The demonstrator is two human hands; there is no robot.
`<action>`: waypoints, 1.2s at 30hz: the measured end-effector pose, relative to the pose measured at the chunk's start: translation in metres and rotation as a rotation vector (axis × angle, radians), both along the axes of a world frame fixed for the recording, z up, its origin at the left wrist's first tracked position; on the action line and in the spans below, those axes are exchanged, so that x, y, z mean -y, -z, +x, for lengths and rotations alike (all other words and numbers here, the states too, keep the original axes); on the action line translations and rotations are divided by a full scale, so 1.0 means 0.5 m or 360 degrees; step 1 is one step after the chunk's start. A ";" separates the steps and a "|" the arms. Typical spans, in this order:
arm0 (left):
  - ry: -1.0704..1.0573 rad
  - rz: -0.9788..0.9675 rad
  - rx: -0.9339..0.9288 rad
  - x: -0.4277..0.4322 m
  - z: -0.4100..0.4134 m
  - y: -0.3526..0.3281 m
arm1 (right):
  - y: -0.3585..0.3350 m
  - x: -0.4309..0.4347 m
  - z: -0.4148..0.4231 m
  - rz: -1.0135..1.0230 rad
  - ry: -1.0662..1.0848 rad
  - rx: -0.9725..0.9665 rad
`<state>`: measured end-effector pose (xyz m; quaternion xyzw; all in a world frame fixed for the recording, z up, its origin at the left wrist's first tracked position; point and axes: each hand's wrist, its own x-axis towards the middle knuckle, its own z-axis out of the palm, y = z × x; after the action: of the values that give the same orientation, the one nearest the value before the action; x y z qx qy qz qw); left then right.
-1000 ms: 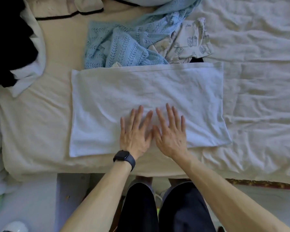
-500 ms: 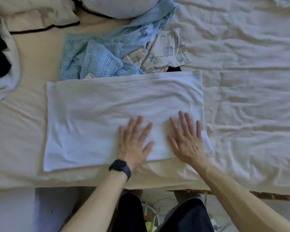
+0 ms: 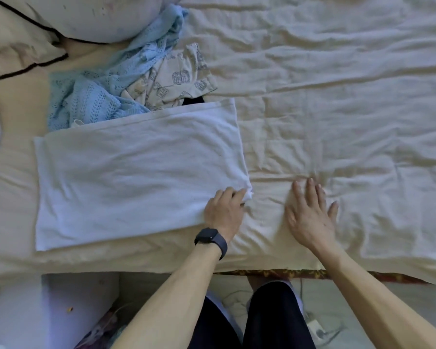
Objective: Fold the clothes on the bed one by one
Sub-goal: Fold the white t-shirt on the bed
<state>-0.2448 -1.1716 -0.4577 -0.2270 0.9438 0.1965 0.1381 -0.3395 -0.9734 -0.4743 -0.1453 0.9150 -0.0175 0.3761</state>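
My left hand [image 3: 224, 212] pinches the white cloth [image 3: 136, 177] at its lower-right corner, right hand [image 3: 310, 214] splayed flat on the bedsheet [image 3: 363, 109]; next I'd fold leftward.

The one view comes from a wide-angle camera worn on the head of the person, who stands at the near side of the bed [image 3: 337, 109], and it looks steeply down across it toward the pillow [image 3: 98, 18] at the far left. It sits close (both forearms [image 3: 378, 306] rise from the bottom edge, legs [image 3: 275, 318] below the mattress), with the white cloth [image 3: 136, 177] left of centre.
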 end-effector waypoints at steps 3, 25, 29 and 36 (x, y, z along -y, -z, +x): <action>-0.1118 0.0544 -0.0248 0.036 -0.001 -0.073 | -0.047 0.043 -0.018 -0.0338 0.0292 0.0011; -0.1259 0.0684 -0.0428 0.093 0.109 -0.178 | -0.069 0.428 -0.152 -0.1025 0.1151 0.0954; -0.1484 0.0724 -0.0468 0.148 0.159 -0.184 | -0.119 0.498 -0.117 -0.0931 0.0801 0.0571; -0.1771 0.0606 -0.0552 0.303 0.352 -0.194 | -0.237 0.727 0.093 -0.1009 0.0250 0.0133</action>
<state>-0.0687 -1.3228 -0.3609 -0.6217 0.6409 0.4384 -0.1028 -0.2928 -1.3368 -0.3560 -0.1832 0.8562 -0.3363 0.3468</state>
